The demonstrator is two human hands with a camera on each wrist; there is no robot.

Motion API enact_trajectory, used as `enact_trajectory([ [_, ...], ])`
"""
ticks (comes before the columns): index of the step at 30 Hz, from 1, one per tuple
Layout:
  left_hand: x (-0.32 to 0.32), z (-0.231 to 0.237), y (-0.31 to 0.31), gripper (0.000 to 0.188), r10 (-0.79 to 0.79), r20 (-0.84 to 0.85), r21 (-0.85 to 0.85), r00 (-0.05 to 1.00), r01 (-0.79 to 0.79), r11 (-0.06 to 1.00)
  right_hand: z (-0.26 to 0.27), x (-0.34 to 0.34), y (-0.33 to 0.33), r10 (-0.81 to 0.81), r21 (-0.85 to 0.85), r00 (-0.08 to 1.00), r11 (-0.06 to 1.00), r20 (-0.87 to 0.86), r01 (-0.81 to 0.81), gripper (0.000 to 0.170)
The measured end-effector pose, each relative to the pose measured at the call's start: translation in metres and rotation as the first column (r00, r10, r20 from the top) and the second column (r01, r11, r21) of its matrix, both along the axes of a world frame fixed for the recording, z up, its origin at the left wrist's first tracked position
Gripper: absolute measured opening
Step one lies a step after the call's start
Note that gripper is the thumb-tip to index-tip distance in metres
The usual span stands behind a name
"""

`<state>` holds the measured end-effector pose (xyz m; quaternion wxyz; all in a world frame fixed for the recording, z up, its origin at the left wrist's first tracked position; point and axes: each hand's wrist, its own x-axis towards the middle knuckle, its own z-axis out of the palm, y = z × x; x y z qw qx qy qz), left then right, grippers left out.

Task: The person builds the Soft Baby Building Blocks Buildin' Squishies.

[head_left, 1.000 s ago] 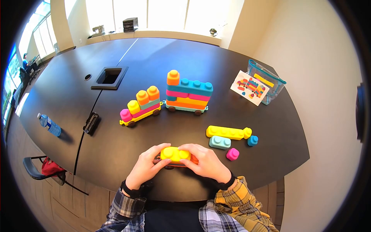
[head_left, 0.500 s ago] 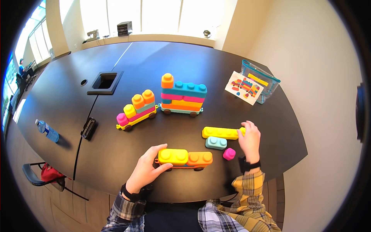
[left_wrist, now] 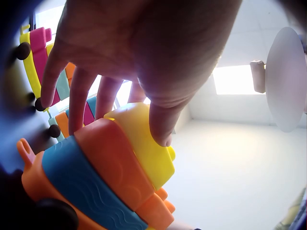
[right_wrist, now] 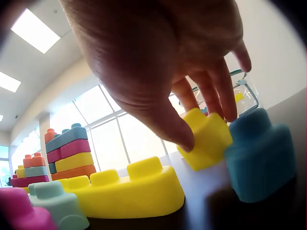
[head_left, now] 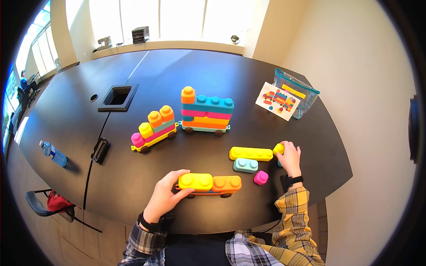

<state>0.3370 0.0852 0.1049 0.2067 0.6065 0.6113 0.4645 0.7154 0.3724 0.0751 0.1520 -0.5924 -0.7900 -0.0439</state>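
Observation:
In the head view, my left hand (head_left: 162,197) grips the left end of a toy train car (head_left: 226,194) near the table's front edge. On top of that car sit a yellow two-stud block (head_left: 195,181) and an orange one (head_left: 227,183). The left wrist view shows its blue layer (left_wrist: 84,172) below an orange layer, with my thumb against the yellow block. My right hand (head_left: 291,160) pinches a small yellow block (right_wrist: 208,141) between thumb and fingers. Beside it stands a blue single-stud block (right_wrist: 261,160); a long yellow block (head_left: 250,154) lies just left.
A light teal block (head_left: 245,165) and a pink block (head_left: 261,177) lie nearby. Farther back stand two coupled train cars, one low (head_left: 155,133), one tall (head_left: 206,119). A picture card (head_left: 277,101) leans on a clear pouch (head_left: 306,106). A water bottle (head_left: 54,154) stands left.
My right hand has left the train car, reached right to the loose blocks and taken hold of the small yellow block. My left hand has kept its grip on the car.

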Motion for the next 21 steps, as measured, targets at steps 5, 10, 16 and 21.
enact_trajectory([
  [5,0.001,0.0,0.001,0.052,0.003,0.026,-0.032,1.0,-0.002,0.999,0.023,-0.034,-0.029,0.199,0.211,0.894,0.97,-0.401,-0.121,0.042],
  [10,0.001,-0.001,0.001,0.052,-0.01,-0.003,-0.003,1.0,0.01,1.0,0.065,-0.088,-0.095,0.53,0.199,0.603,0.825,-0.596,-0.529,0.044],
  [16,0.001,-0.001,0.001,0.052,-0.006,0.0,-0.012,1.0,0.006,1.0,0.063,-0.116,-0.131,0.655,0.038,0.441,0.583,-0.613,-0.812,0.053],
  [21,0.001,0.003,0.0,0.054,-0.009,0.07,-0.092,0.998,0.015,0.996,0.055,-0.12,-0.137,0.623,-0.049,0.412,0.514,-0.664,-0.856,0.052],
])
